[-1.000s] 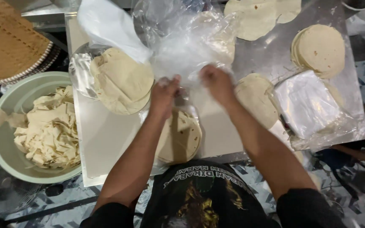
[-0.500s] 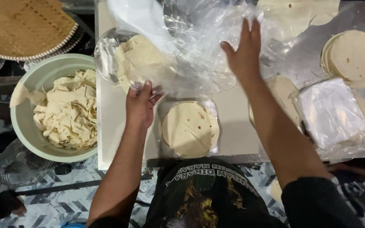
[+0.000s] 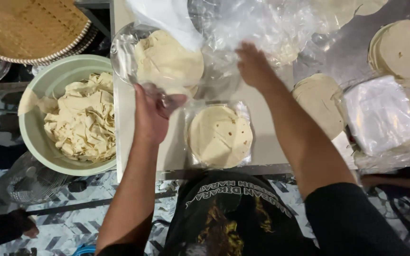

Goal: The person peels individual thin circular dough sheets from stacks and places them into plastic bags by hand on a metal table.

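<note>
Left hand (image 3: 152, 114) pinches the clear bag (image 3: 167, 61) of flatbreads, which sits at about 12 o'clock from its fingers, up the surface (image 3: 269, 137). Right hand (image 3: 255, 66) lies flat and open on the loose plastic (image 3: 262, 28), gripping nothing. The small bagged stack (image 3: 220, 135) lies between both arms at 6 o'clock from the right hand, closer to the left.
</note>
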